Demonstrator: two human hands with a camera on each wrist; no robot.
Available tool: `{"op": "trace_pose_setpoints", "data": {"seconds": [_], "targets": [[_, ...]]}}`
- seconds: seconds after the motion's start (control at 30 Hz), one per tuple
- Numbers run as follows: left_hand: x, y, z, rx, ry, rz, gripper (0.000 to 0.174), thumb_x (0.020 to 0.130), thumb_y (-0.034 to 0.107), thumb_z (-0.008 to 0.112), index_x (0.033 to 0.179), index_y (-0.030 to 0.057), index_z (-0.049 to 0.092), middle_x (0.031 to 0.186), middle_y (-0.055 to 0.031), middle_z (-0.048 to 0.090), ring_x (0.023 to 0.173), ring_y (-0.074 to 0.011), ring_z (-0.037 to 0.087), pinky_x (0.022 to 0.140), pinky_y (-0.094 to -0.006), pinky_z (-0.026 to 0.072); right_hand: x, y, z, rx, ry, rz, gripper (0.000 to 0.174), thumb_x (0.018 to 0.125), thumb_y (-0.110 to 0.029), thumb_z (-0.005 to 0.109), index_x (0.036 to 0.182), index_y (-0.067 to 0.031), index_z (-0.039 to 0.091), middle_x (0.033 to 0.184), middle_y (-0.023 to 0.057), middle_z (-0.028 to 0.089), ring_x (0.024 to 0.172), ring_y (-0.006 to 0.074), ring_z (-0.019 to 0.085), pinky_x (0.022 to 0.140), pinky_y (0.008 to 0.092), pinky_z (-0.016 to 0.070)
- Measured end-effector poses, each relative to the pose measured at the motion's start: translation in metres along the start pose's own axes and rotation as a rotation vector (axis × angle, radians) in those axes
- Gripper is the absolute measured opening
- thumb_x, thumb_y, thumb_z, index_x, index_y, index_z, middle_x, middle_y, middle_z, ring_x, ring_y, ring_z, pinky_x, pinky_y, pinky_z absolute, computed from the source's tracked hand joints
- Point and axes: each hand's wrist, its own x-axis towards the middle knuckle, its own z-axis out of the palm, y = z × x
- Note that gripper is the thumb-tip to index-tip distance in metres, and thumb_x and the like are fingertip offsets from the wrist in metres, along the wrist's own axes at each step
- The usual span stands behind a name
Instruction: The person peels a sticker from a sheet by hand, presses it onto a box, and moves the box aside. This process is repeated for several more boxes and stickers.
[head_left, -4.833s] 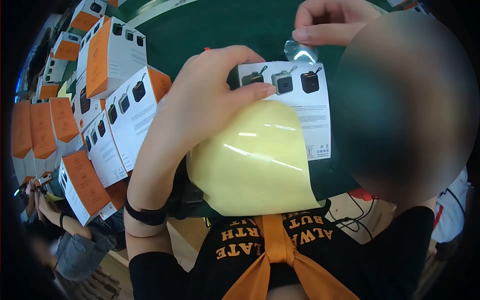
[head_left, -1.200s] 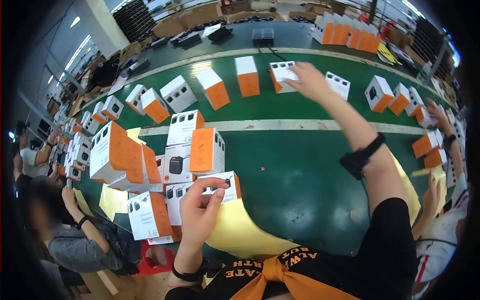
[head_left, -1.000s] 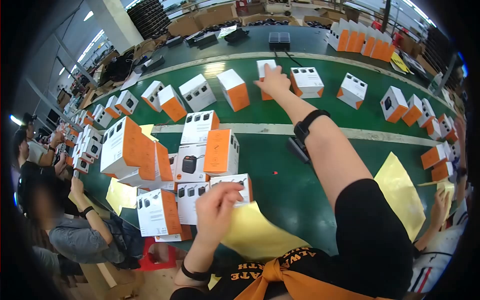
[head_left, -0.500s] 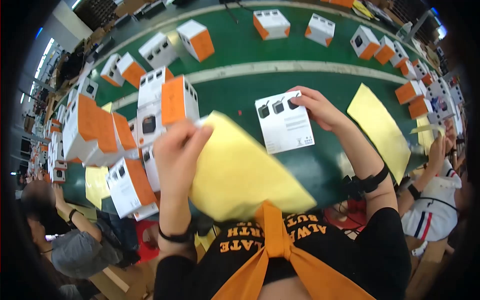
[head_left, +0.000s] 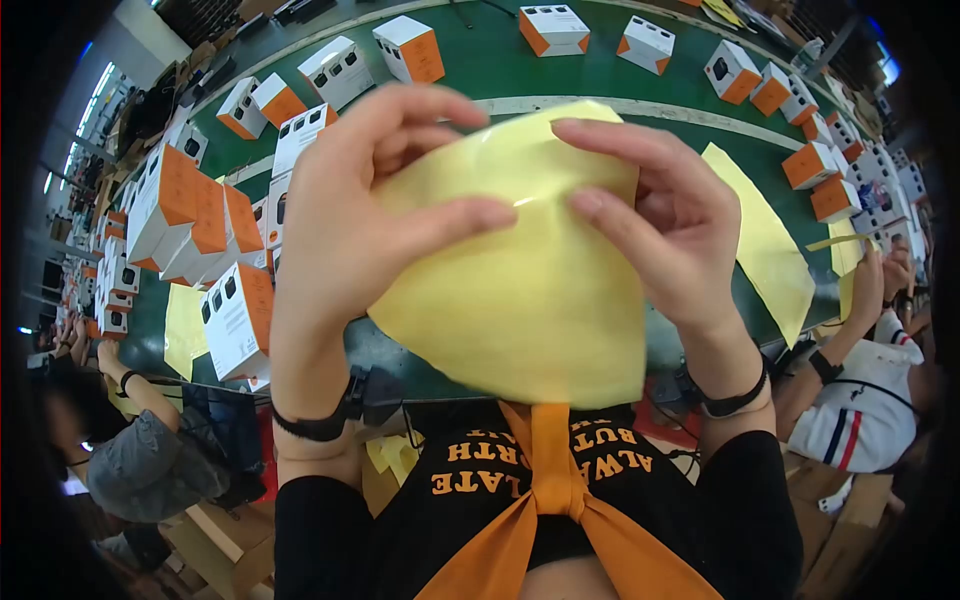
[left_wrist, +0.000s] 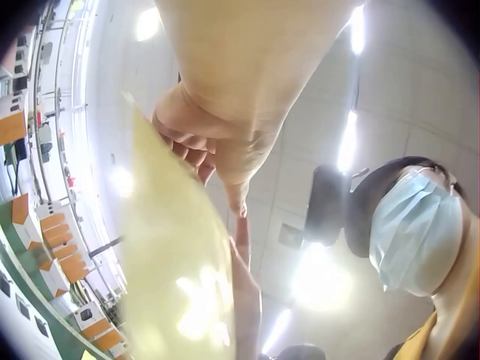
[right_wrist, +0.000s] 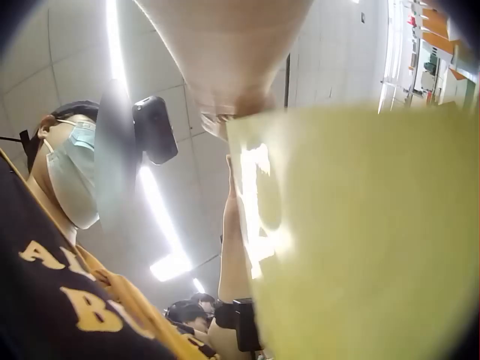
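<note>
A yellow glossy sheet (head_left: pixel 520 330), bent and slightly blurred, spans the space between both hands above the table. My left hand (head_left: pixel 345 200) grips its left side, thumb in front and the other fingers behind. At its upper right, my right hand (head_left: pixel 670 220) holds the sheet with forefinger and thumb on its front face, the remaining fingers curled behind its edge. A faint shiny outline shows near the thumb tips. The sheet (left_wrist: pixel 176 270) hides part of the left wrist view, and the same sheet (right_wrist: pixel 360 225) covers most of my right hand in the right wrist view.
Stacked white-and-orange boxes (head_left: pixel 170 215) stand left of my hands, one box (head_left: pixel 240 320) nearer the edge. More boxes (head_left: pixel 408 50) line the far green strip. Another yellow sheet (head_left: pixel 770 250) lies to the right. People sit on both sides.
My right hand reached over the far strip, brought back a white box, then let it go and came to the sheet. The left hand raised the sheet; the box is now hidden.
</note>
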Motion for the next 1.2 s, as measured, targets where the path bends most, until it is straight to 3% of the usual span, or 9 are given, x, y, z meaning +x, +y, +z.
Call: {"op": "trace_pose_setpoints", "data": {"seconds": [0.1,0.23,0.3,0.37,0.47,0.77,0.87,1.0,1.2], "targets": [[-0.011,0.008,-0.006,-0.016,-0.112,-0.231,0.037,0.071,-0.006,0.071,0.105,-0.0065,0.055,0.092,-0.0111,0.066,0.084,-0.013,0.064,0.074,-0.0205,0.0491,-0.005,0.003,0.007,0.145,0.051,0.104,0.039,0.081,0.007,0.061,0.119,0.0081,0.054,0.123,0.0156,0.056,0.106,0.0161,0.058,0.084,0.0253,0.0498],[-0.012,0.018,0.006,-0.088,0.007,-0.185,0.036,0.067,-0.008,0.072,0.101,-0.0059,0.058,0.092,-0.0119,0.066,0.084,-0.0148,0.064,0.073,-0.0219,0.0484,-0.001,-0.008,0.006,0.154,0.144,0.226,0.034,0.078,0.007,0.064,0.112,0.0085,0.057,0.112,0.0147,0.063,0.096,0.0156,0.062,0.083,0.0257,0.0507],[-0.009,0.01,0.001,0.197,-0.103,0.135,0.03,0.065,-0.009,0.072,0.093,-0.006,0.061,0.09,-0.0125,0.066,0.083,-0.0177,0.062,0.072,-0.0251,0.0468,-0.001,-0.005,0.003,0.15,0.164,0.251,0.033,0.077,0.008,0.064,0.109,0.0081,0.058,0.106,0.0147,0.064,0.093,0.0165,0.064,0.082,0.0259,0.0511],[-0.009,0.004,0.004,0.134,-0.041,0.037,0.025,0.064,-0.009,0.072,0.086,-0.0063,0.062,0.086,-0.0133,0.064,0.079,-0.0201,0.06,0.07,-0.0282,0.0446,-0.003,0.006,-0.003,0.178,0.099,0.123,0.028,0.077,0.011,0.063,0.105,0.0078,0.059,0.103,0.0156,0.064,0.09,0.0176,0.063,0.079,0.0266,0.0509],[-0.003,-0.003,0.007,0.243,-0.116,0.249,0.02,0.064,-0.01,0.069,0.083,-0.0067,0.062,0.08,-0.0131,0.062,0.074,-0.0194,0.058,0.065,-0.0277,0.0422,0.006,0.008,-0.008,0.159,0.123,0.09,0.028,0.072,0.013,0.064,0.1,0.0079,0.06,0.097,0.0167,0.064,0.087,0.0201,0.059,0.074,0.0281,0.0483],[0.007,-0.002,0.018,0.219,-0.061,0.224,0.017,0.064,-0.006,0.069,0.08,-0.007,0.064,0.076,-0.0151,0.063,0.068,-0.0206,0.059,0.06,-0.0278,0.0423,0.016,0.011,-0.019,0.219,0.028,0.154,0.033,0.068,0.003,0.071,0.099,0.0075,0.062,0.094,0.017,0.062,0.087,0.0214,0.057,0.073,0.0288,0.0464],[0.006,-0.007,0.019,0.236,-0.007,0.179,0.019,0.064,-0.007,0.07,0.082,-0.0072,0.064,0.078,-0.0149,0.063,0.07,-0.0209,0.059,0.061,-0.0273,0.043,0.02,0.003,-0.016,-1.116,0.223,-0.358,0.04,0.063,-0.011,0.079,0.099,0.0008,0.066,0.089,0.0113,0.06,0.079,0.0211,0.055,0.065,0.027,0.0435],[0.005,-0.005,0.026,0.278,0.011,0.197,0.019,0.065,-0.008,0.07,0.083,-0.0076,0.064,0.079,-0.0145,0.064,0.071,-0.0208,0.06,0.063,-0.0271,0.0438,0.014,0.0,-0.014,-0.883,0.046,-0.242,0.035,0.064,-0.005,0.078,0.097,-0.0013,0.068,0.089,0.0086,0.059,0.074,0.0186,0.055,0.055,0.0262,0.0396],[0.005,-0.005,0.029,0.292,0.028,0.18,0.013,0.071,-0.006,0.067,0.084,-0.0083,0.064,0.08,-0.0142,0.064,0.072,-0.0191,0.059,0.065,-0.0263,0.0434,0.012,0.022,0.002,-0.673,0.225,-0.349,0.034,0.063,0.008,0.074,0.096,0.0016,0.067,0.087,0.01,0.058,0.07,0.0189,0.056,0.054,0.0243,0.0424]]}}
